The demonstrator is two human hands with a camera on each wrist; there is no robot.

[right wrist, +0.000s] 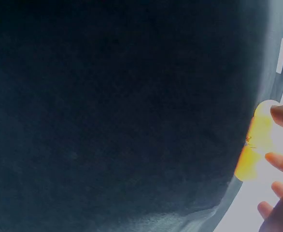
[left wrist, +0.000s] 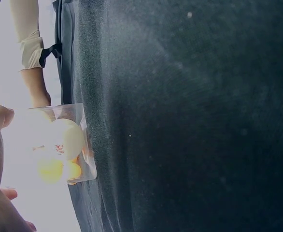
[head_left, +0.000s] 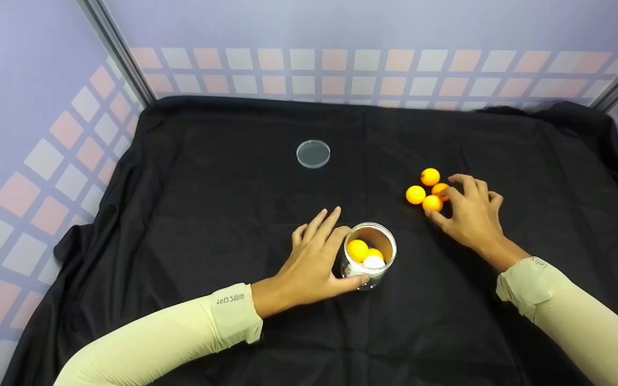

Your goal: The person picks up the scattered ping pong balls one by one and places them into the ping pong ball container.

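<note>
A clear jar (head_left: pixel 369 274) stands upright on the black cloth, with two orange table tennis balls (head_left: pixel 358 250) and a white table tennis ball (head_left: pixel 373 262) visible inside. My left hand (head_left: pixel 314 262) holds the jar's left side between thumb and index finger; its other fingers stretch away. Farther right, several orange table tennis balls (head_left: pixel 416 195) lie grouped on the cloth. At their right side is my right hand (head_left: pixel 472 214), fingers spread and slightly bent, thumb at the front ball (head_left: pixel 432 203) and index fingertip over the right one. Glare washes out part of both wrist views.
A round clear lid (head_left: pixel 313 154) lies flat on the black cloth (head_left: pixel 223 177) beyond the jar. Patterned panels (head_left: pixel 319 32) with metal corner posts (head_left: pixel 121 53) stand around the back and sides of the table.
</note>
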